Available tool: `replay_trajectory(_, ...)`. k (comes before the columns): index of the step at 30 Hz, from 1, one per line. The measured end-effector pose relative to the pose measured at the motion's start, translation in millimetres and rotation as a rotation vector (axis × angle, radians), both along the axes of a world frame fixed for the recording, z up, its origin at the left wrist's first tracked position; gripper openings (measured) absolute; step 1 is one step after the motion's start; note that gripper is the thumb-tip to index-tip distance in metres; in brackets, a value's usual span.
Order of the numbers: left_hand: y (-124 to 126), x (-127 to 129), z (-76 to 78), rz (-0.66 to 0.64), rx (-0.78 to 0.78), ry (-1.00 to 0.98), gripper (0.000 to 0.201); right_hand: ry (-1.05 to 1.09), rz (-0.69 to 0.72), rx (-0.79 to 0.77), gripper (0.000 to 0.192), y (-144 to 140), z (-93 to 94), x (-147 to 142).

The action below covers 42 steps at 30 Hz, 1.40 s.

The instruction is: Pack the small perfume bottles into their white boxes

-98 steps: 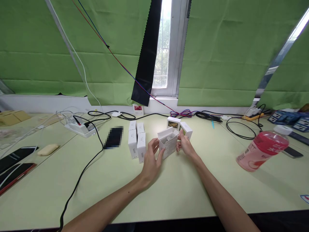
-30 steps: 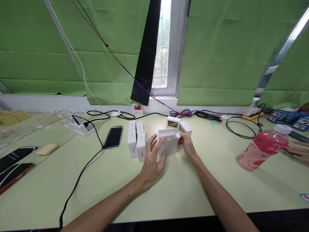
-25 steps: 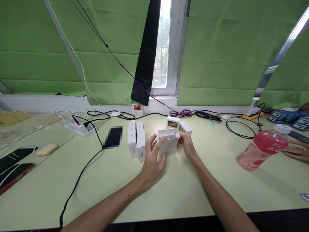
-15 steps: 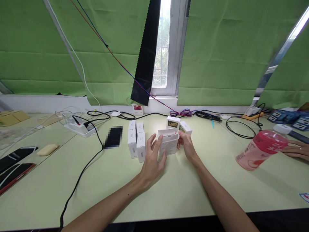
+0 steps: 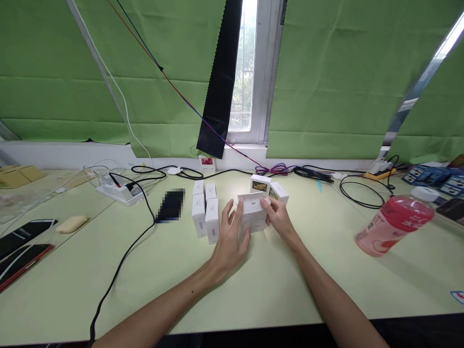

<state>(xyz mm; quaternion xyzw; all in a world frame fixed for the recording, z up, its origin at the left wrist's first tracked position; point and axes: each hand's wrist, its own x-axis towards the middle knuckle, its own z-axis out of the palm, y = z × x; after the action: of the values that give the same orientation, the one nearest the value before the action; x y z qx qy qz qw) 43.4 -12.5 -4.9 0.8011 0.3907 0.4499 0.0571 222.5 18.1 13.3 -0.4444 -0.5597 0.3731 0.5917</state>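
Observation:
A small white cardboard box (image 5: 253, 218) stands on the table between my hands, its top flap raised at the back. My left hand (image 5: 231, 239) grips the box's left side, thumb on the near face and fingers up along the edge. On the right, my right hand (image 5: 280, 218) pinches the box's upper right corner by the flap. Several similar white boxes (image 5: 198, 215) stand grouped just left of my left hand. Behind the held box are a white box with a picture (image 5: 260, 183) and another tilted white box (image 5: 279, 192).
A pink drink bottle (image 5: 393, 226) stands at the right. Black cable (image 5: 125, 251) runs down the table's left side from a white power strip (image 5: 121, 191). Phones (image 5: 25, 258) and a cream-coloured case (image 5: 71, 224) lie at the left. Coiled cables (image 5: 311, 173) line the back edge.
My right fingers have moved slightly left and over the box's top, and less of the opening shows under the flap. Another person's hand behind the bottle has gone from view.

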Motion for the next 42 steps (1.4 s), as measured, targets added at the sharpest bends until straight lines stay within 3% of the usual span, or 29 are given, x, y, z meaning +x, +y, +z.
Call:
replay_trajectory(8,-2.6,0.8,-0.8,-0.043,-0.034,-0.003,0.075,0.024,0.024,-0.01,0.043,2.0,-2.8,0.1)
replay_trajectory(42,-1.6,-0.2,-4.6,-0.059,-0.126,0.03,0.067,0.001,0.006,-0.029,0.039,-2.9,3.5,0.7)
